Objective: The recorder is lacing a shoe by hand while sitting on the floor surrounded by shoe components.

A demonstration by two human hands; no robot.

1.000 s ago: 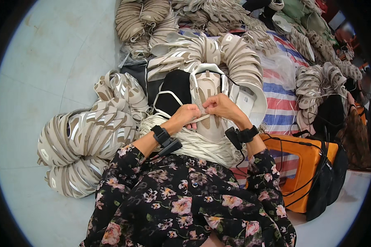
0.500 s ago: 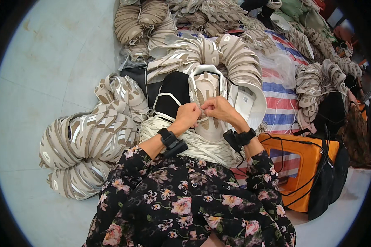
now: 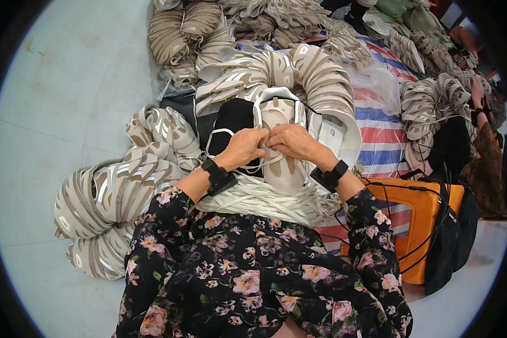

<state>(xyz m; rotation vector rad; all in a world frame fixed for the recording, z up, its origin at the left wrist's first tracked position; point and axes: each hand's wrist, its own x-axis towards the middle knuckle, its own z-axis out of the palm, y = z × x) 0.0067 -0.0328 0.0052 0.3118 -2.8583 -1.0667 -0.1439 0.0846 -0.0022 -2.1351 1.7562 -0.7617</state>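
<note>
A beige and white shoe upper [image 3: 286, 174] lies in front of me, its toe toward my body and its padded collar away from me. Over its eyelet area, my left hand [image 3: 245, 147] is closed in a pinch on a cream shoelace [image 3: 221, 132], part of which loops out to the left. My right hand [image 3: 294, 142] also pinches at the lace, its fingertips touching those of the left. The fingers hide the exact eyelet. Just below the toe, a thick bundle of cream laces [image 3: 259, 200] spreads across my lap.
Fanned stacks of shoe uppers lie at left [image 3: 104, 194] and beyond my hands [image 3: 324, 73]. An orange plastic stool [image 3: 377, 259] with black cables stands at right. Striped sheeting [image 3: 377, 138] covers the floor there. Another person's arm [image 3: 477, 93] shows at far right.
Both hands have moved slightly up the shoe toward its collar, and their fingertips have come together. At far right, another person's arm has come into clearer view.
</note>
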